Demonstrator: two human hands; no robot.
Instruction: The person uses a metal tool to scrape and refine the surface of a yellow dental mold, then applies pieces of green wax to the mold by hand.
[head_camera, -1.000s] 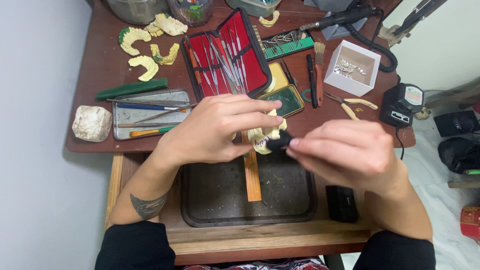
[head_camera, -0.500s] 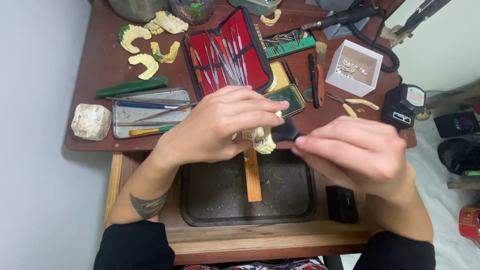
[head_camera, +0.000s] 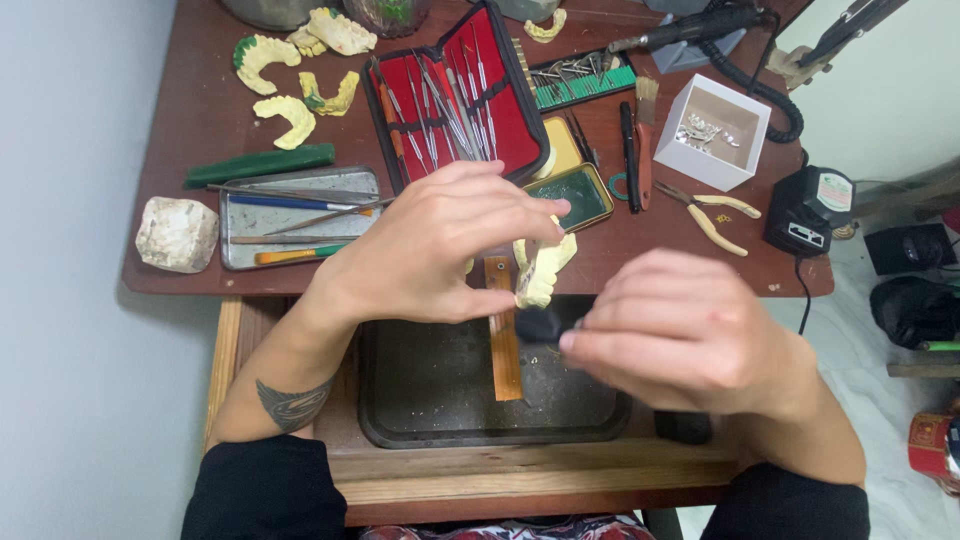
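The left hand (head_camera: 440, 245) pinches a yellow cast (head_camera: 543, 268) upright above the tray (head_camera: 420, 390), teeth exposed for working and crumbs falling inside. The right hand (head_camera: 680, 335) grips a small dark tool (head_camera: 540, 325) against the cast's lower edge, beside the wooden peg (head_camera: 503, 340) that offers support.

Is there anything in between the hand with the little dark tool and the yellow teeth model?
Nothing visible. The left hand holds the yellow teeth model over the dark tray. The right hand pinches a small dark tool whose tip sits right at the model's lower edge. Whether they touch cannot be told.
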